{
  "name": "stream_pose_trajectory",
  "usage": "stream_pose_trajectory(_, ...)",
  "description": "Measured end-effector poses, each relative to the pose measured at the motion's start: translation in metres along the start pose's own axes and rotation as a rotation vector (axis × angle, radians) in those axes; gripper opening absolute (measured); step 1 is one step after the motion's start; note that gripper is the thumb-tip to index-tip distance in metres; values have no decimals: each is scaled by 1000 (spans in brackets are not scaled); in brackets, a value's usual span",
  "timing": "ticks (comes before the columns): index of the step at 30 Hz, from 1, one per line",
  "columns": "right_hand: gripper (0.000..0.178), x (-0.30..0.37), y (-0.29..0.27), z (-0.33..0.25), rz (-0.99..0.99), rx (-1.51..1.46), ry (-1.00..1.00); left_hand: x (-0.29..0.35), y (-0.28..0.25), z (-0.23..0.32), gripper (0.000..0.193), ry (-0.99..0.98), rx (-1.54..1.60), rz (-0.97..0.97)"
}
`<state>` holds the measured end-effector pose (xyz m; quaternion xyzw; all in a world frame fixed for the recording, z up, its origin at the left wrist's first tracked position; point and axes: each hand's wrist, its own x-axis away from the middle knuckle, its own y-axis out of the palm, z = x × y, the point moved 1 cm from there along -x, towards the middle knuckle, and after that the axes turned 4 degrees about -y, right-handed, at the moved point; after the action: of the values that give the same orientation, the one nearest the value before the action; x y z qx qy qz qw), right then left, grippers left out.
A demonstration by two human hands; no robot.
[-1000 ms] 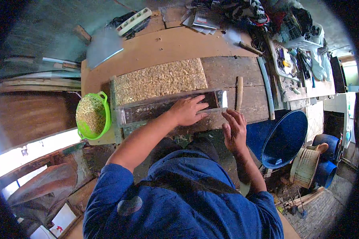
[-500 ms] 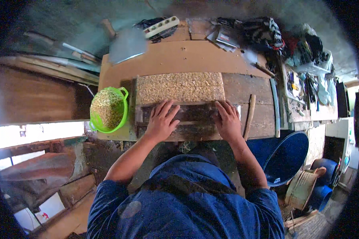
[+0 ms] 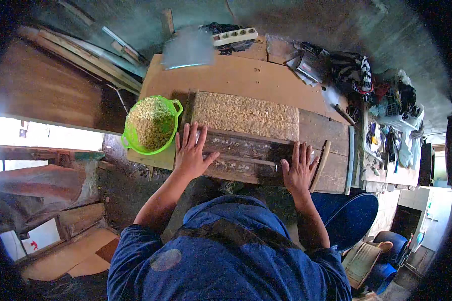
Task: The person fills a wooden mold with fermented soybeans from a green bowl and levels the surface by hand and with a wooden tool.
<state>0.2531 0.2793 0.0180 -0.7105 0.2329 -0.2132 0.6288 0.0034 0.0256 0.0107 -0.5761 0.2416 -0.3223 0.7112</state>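
Grip released, left hand [image 3: 190,159] and right hand [image 3: 297,169] spread; grainy slab [image 3: 243,115] lies lengthwise left to right.

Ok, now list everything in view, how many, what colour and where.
Table: one, brown, centre
Bowl with pale pieces: one, green, table's left
Slab of pale pieces: one, cream, mid-table
Long strip, material unclear: one, dark brown, table's near side
Stick: one, tan, table's right
Power strip: one, white, far edge
Plastic sheets: uncountable, grey, far left
Tub: one, dark blue, lower right
Small clutter: uncountable, mixed, far right
Shirt: one, blue, bottom centre
Left hand: one, bare, over table's near left
Right hand: one, bare, over table's near right
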Motion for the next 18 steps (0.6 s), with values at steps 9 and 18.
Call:
stream_pose_trajectory(9, 64, 14, -5, 19, 286, -95, 75, -1, -2, 1, 102, -5, 23, -5)
stream_pose_trajectory(18, 47, 65, -3, 72, 225, -76, 574, -2, 0, -2, 114, 44, 103, 27)
